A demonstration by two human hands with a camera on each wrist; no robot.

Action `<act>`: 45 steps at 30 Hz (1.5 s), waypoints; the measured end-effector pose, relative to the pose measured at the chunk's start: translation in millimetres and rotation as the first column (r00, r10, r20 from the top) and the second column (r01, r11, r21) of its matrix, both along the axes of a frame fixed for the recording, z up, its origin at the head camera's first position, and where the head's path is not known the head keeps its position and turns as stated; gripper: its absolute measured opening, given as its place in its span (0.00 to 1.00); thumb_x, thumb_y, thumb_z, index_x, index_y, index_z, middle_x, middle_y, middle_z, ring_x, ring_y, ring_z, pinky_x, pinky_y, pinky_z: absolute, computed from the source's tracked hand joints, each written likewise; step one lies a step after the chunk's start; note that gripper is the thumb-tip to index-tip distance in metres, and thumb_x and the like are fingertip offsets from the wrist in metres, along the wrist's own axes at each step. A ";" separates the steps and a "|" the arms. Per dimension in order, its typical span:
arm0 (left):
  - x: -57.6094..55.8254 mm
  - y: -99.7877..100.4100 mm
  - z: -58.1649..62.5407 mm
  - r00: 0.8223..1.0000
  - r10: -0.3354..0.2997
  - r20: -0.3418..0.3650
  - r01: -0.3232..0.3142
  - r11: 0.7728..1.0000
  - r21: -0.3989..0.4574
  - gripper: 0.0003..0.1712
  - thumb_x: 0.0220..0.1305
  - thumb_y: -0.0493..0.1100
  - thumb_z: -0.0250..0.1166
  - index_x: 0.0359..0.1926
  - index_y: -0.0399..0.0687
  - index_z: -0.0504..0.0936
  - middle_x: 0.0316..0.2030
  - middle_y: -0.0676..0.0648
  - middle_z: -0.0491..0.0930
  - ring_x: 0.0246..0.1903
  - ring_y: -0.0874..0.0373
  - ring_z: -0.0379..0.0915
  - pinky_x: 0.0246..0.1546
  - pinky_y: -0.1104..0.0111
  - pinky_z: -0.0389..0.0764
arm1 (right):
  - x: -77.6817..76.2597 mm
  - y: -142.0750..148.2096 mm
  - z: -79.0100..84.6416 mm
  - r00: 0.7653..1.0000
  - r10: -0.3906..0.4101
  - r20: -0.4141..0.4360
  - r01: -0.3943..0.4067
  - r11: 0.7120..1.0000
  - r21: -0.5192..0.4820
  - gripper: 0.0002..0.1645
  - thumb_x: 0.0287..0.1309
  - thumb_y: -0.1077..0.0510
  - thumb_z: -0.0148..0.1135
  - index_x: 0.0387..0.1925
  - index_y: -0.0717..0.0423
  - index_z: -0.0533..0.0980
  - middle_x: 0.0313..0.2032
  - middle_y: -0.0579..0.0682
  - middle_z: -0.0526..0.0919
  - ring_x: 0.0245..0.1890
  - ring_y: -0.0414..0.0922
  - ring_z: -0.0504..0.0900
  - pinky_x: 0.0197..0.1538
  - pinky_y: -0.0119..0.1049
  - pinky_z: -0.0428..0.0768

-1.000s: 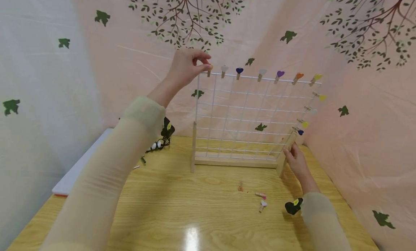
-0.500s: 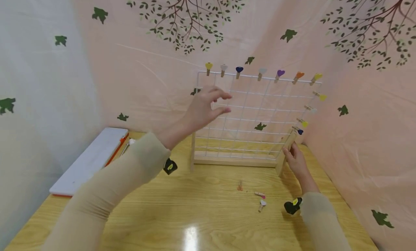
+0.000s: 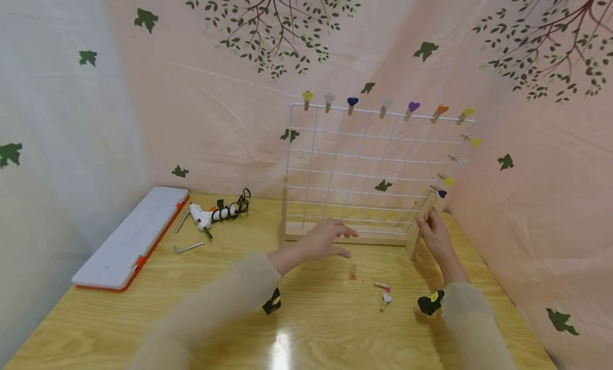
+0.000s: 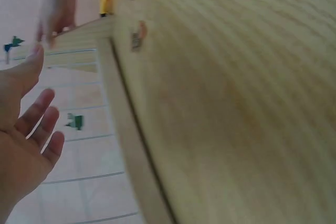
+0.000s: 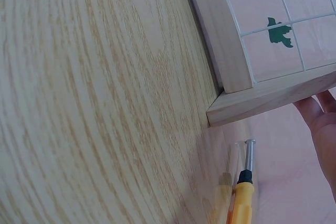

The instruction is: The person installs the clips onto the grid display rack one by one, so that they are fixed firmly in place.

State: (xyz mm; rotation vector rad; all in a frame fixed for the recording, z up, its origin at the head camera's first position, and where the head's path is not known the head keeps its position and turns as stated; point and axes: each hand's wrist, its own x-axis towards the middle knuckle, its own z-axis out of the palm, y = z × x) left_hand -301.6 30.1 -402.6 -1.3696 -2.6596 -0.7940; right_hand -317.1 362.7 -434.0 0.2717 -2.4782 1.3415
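A white wire grid rack [image 3: 354, 159] stands in a wooden base [image 3: 345, 237]. Small clothespins with coloured hearts are clipped along its top, a dark blue clothespin [image 3: 352, 105] among them, and down its right edge. My left hand [image 3: 323, 241] hovers before the base, fingers spread, holding nothing. Just right of it on the table lie an orange heart clothespin [image 3: 353, 274], a pink one [image 3: 382, 285] and a white one [image 3: 385, 302]. With thumb in front and fingers partly hidden behind, my right hand [image 3: 437, 239] grips the base's right wooden post [image 3: 421, 223].
At the left lies a flat white case [image 3: 129, 239] with an orange edge. Near it are a glue gun [image 3: 203, 216] with a coiled cord and a hex key [image 3: 189, 247]. A yellow-handled tool [image 5: 244, 198] lies beyond the right post. A patterned curtain [image 3: 220, 120] hangs behind.
My left hand has let go of the yellow heart clothespin at the rack's top left corner and come down towards the table, fingers spread. The right hand keeps its grip on the post.
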 end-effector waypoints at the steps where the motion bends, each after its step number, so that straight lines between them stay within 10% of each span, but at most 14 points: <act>1: -0.7 2.5 -7.2 0.999 -0.024 0.033 0.025 0.999 -0.028 0.31 0.50 0.55 0.64 0.56 0.53 0.72 0.44 0.51 0.75 0.46 0.56 0.69 0.45 0.69 0.70 | -0.2 0.2 -0.2 1.000 0.002 0.002 -0.002 1.000 -0.003 0.29 0.65 0.51 0.42 0.66 0.47 0.52 0.59 0.62 0.64 0.49 0.32 0.67 0.41 0.23 0.72; 6: -2.6 14.0 -34.6 0.979 -0.095 0.178 0.115 0.988 -0.103 0.29 0.51 0.50 0.65 0.55 0.51 0.72 0.45 0.48 0.76 0.44 0.56 0.70 0.39 0.74 0.71 | 4.3 -4.3 5.7 1.000 0.013 -0.001 -0.013 0.999 -0.030 0.29 0.65 0.52 0.43 0.66 0.50 0.53 0.58 0.64 0.64 0.49 0.34 0.68 0.41 0.24 0.73; 13: -0.4 23.8 -59.0 0.966 -0.170 0.193 0.204 0.964 -0.173 0.26 0.52 0.48 0.65 0.53 0.50 0.75 0.37 0.53 0.73 0.35 0.67 0.68 0.34 0.81 0.69 | 13.5 -15.1 17.7 0.999 0.006 0.045 -0.004 0.999 -0.048 0.29 0.66 0.55 0.41 0.67 0.54 0.50 0.61 0.65 0.60 0.56 0.58 0.63 0.51 0.55 0.69; 20: 6.4 28.1 -64.6 0.976 -0.188 0.107 0.208 0.952 -0.227 0.19 0.51 0.49 0.66 0.45 0.50 0.79 0.32 0.56 0.72 0.32 0.69 0.66 0.34 0.84 0.67 | 3.9 -5.2 4.6 1.000 0.000 0.016 0.001 1.000 -0.016 0.29 0.65 0.52 0.43 0.66 0.48 0.52 0.60 0.63 0.63 0.53 0.40 0.68 0.42 0.26 0.74; 31: 5.3 12.7 -45.8 0.980 -0.146 0.135 0.150 0.989 -0.015 0.05 0.56 0.41 0.63 0.33 0.47 0.79 0.25 0.56 0.73 0.24 0.68 0.63 0.24 0.81 0.67 | -3.4 -2.6 -1.5 0.999 0.013 -0.031 -0.015 0.998 -0.056 0.28 0.65 0.54 0.44 0.66 0.48 0.54 0.57 0.64 0.65 0.48 0.30 0.67 0.41 0.20 0.72; 45: 16.6 -38.7 27.3 0.994 0.086 0.063 -0.096 0.979 0.178 0.07 0.58 0.47 0.60 0.36 0.52 0.78 0.28 0.60 0.77 0.26 0.69 0.68 0.23 0.77 0.69 | -1.5 -0.9 -1.3 1.000 0.005 -0.017 -0.006 0.999 -0.041 0.29 0.65 0.52 0.43 0.66 0.49 0.54 0.58 0.64 0.64 0.48 0.29 0.67 0.41 0.21 0.72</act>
